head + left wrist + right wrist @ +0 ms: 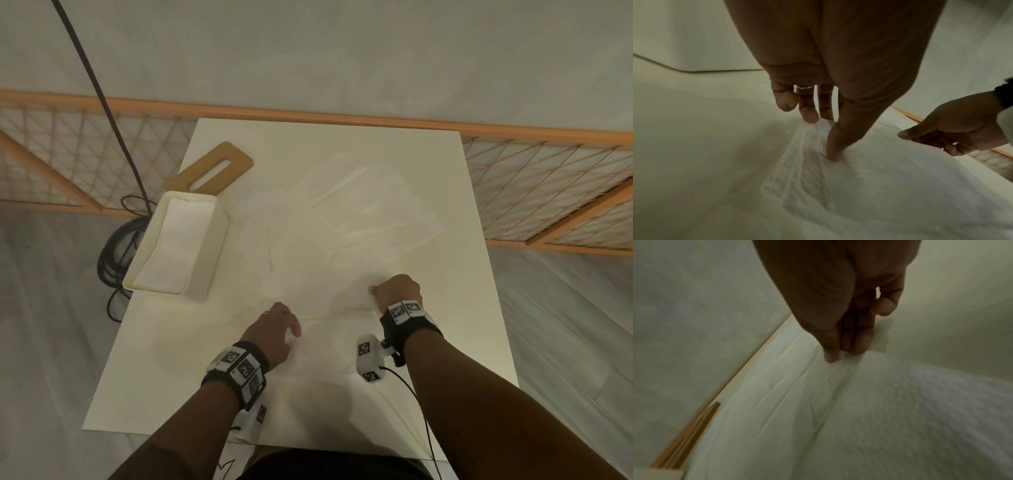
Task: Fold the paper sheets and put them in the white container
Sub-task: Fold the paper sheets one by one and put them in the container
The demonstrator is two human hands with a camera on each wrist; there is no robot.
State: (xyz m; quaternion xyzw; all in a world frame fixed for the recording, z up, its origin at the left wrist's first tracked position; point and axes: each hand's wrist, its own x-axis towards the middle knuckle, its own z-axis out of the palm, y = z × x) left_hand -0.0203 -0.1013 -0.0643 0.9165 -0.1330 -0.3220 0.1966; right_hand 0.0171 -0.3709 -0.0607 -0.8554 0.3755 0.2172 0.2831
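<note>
White, faintly embossed paper is being worked low in the head view, where a sheet lies on the bench with a crease running across between the two hands. The left hand is held with its thumb tip pressed down on the sheet while the other fingers hang loosely bent, one of them just touching a raised pleat; nothing is gripped, and the thumb seems placed to anchor the paper so it cannot slide. The right hand is curled, its thumb and fingertips closed together on the sheet's edge at the crease; in the right wrist view the paper puckers at the pinch, presumably so the flap can be pulled over or the fold sharpened.

Further sheets are spread loosely in the middle and upper right of the bench, overlapping, apparently not yet folded. At centre left of the head view the white container stands open on the bench, with folded paper already laid inside, kept near the left hand. Just above it a wooden board with a slot is seen, and a dark cable coils on the floor beside the bench's left edge.
</note>
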